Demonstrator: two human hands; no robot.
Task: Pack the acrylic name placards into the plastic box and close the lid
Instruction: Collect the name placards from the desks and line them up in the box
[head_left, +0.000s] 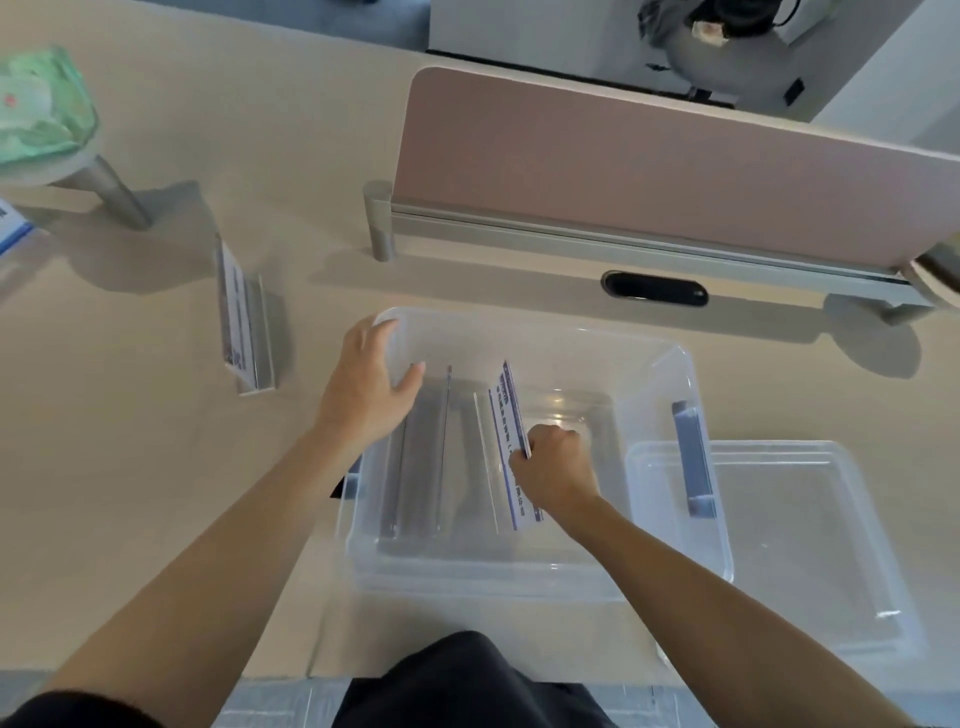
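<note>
Worktop (130, 415) in pale beige carries everything, with a pink divider screen (649, 171) standing along its far side. The plastic box (519, 343) sits open right in front of the person, close enough that both arms reach in from above. Its clear lid (805, 545) lies flat just to the right, partly tucked under the box's edge by the blue latch (693, 457), likely parked there to be handy once packing ends.

Inside the box, the packed placards (426, 457) stand on edge along the left half, lined up side by side, which looks like a way to save room. The placard (511, 415) now being loaded stands on edge, tilted, near the middle of the box, printed face to the right, beside the packed ones. One spare placard (247, 322) waits on the worktop, well left of the box.

The left grip (369, 379) curls over the far-left corner of the rim, thumb inside the wall, apparently steadying the light box against sliding. The right grip (553, 467) is closed as a fist, clamped on the placard's upper edge near its close end; most of the sheet extends away from the knuckles toward the far wall. Whether its base touches the floor of the box I cannot tell. Packing seems well along, lid not yet on.
</note>
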